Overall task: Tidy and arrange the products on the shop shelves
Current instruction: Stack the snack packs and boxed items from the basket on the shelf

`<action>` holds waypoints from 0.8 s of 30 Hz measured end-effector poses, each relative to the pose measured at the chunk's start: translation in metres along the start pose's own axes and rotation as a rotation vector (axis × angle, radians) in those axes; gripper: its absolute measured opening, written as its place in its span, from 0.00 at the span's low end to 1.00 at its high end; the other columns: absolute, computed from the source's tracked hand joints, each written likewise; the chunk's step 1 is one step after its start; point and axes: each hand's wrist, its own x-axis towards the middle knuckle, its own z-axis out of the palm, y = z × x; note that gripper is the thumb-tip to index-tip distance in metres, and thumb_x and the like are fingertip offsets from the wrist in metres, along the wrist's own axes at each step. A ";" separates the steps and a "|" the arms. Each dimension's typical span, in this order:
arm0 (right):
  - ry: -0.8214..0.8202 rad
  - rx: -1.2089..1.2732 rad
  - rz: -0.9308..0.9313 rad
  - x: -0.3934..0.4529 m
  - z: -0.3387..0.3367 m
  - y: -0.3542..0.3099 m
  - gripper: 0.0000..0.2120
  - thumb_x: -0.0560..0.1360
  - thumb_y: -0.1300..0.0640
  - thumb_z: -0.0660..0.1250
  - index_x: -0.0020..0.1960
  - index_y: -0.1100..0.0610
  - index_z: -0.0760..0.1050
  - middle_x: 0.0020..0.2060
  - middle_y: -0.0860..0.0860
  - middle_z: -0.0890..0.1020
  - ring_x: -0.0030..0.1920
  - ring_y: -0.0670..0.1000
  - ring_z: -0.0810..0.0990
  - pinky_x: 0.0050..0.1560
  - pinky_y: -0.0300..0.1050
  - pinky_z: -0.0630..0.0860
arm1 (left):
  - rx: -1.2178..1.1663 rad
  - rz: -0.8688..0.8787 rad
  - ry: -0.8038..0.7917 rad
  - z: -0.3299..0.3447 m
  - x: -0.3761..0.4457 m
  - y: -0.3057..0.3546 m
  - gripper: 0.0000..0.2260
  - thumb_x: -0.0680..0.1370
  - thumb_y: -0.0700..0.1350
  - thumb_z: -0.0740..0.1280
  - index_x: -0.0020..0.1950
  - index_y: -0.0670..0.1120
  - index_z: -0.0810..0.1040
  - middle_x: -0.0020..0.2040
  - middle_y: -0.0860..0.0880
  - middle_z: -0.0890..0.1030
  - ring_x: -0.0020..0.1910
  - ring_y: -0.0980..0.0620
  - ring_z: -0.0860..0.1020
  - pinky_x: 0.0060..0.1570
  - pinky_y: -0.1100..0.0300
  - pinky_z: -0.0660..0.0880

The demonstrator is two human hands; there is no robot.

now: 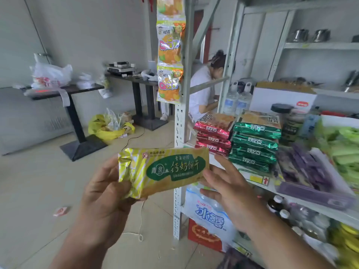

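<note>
A yellow biscuit packet (165,171) with a green oval label is held flat in front of me, left of the shelf post. My left hand (103,193) grips its left end, thumb on the front. My right hand (227,189) holds its right end, thumb on the front edge and fingers behind. On the white shelf (252,180) to the right stand a stack of red packets (212,135) and a stack of green packets (254,147).
A purple tray (310,183) and green packets (343,146) fill the shelf further right. Bottled water packs (209,214) sit below. A candy strip (170,61) hangs on the post. A person (204,90) bends behind the shelf. Black tables (73,117) and a yellow bag (108,127) stand at left.
</note>
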 end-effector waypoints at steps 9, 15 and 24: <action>0.097 0.434 0.065 -0.077 -0.027 -0.005 0.35 0.54 0.50 0.91 0.57 0.57 0.83 0.38 0.55 0.80 0.34 0.50 0.76 0.31 0.42 0.75 | -0.148 -0.194 -0.043 0.040 -0.040 0.021 0.27 0.73 0.36 0.67 0.73 0.38 0.75 0.57 0.41 0.79 0.38 0.50 0.79 0.32 0.59 0.78; 0.096 0.410 -0.121 -0.103 -0.034 -0.025 0.03 0.70 0.56 0.75 0.44 0.54 0.84 0.36 0.50 0.83 0.33 0.48 0.74 0.32 0.39 0.73 | -0.176 -0.211 -0.062 0.056 -0.049 0.022 0.36 0.70 0.58 0.82 0.70 0.38 0.79 0.69 0.38 0.81 0.65 0.43 0.81 0.59 0.54 0.82; 0.131 0.452 -0.229 -0.118 -0.017 -0.041 0.16 0.75 0.55 0.69 0.62 0.54 0.81 0.53 0.52 0.88 0.47 0.48 0.86 0.50 0.43 0.78 | -0.129 -0.270 0.019 0.067 -0.064 0.038 0.16 0.75 0.38 0.71 0.63 0.41 0.78 0.61 0.37 0.85 0.56 0.41 0.86 0.54 0.50 0.85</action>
